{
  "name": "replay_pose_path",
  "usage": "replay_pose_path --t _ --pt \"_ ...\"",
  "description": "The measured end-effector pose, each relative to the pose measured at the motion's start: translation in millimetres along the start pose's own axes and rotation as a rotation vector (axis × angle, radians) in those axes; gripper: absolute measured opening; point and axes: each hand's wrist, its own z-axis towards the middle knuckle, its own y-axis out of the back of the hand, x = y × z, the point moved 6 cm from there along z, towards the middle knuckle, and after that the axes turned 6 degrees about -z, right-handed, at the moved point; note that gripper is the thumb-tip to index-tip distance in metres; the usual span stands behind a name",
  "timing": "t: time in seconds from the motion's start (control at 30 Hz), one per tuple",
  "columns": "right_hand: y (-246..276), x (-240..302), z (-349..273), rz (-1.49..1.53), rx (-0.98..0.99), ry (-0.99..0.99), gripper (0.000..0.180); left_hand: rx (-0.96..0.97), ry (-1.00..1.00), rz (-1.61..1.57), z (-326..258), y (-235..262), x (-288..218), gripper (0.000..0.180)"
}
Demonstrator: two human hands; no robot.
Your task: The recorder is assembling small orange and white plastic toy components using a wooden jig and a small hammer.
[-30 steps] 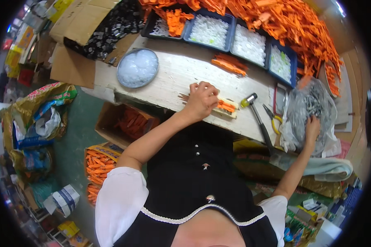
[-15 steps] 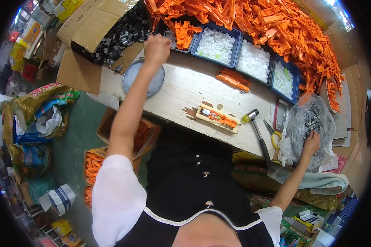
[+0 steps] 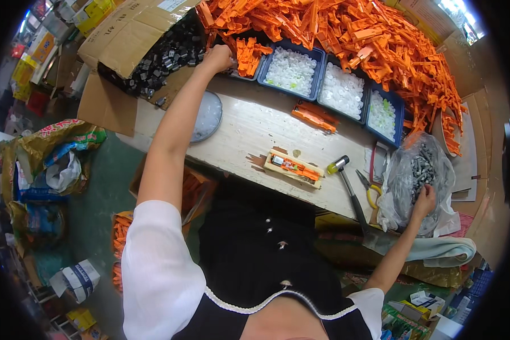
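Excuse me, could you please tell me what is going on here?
A person is handling small parts at a bench. The left hand is at the leftmost tray; its fingertips are hidden. The right hand is at a clear plastic bag of grey pieces. An orange piece lies in a pale holder, untouched, beside a hammer.

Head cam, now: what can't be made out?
All head view:
Left hand: fingertips and anything held, hidden by the hand.
Right hand: anything held, too small to tell.
Round dish: left part, hidden by the left forearm.
Orange pile: far part, cut off by top edge.
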Motion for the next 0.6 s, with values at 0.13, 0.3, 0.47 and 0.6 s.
replay_pose_path --t 0.13,0.3,0.47,0.6 --pt "-8 -11 -1 0.476 0.003 -0.162 0.016 -0.050 -0.015 -0.209 -5 10 -1 0.022" --pt "-26 -8 2 0.300 0.235 -0.116 0.020 -0.128 -0.014 -0.283 2 11 16 0.021" --pt "-29 -12 1 0.273 0.287 -0.117 0.020 -0.257 0.007 -0.756 -17 31 11 0.015" --pt "-5 24 0 -0.033 0.285 -0.133 0.024 -0.266 0.037 -1.183 -47 41 16 0.011"
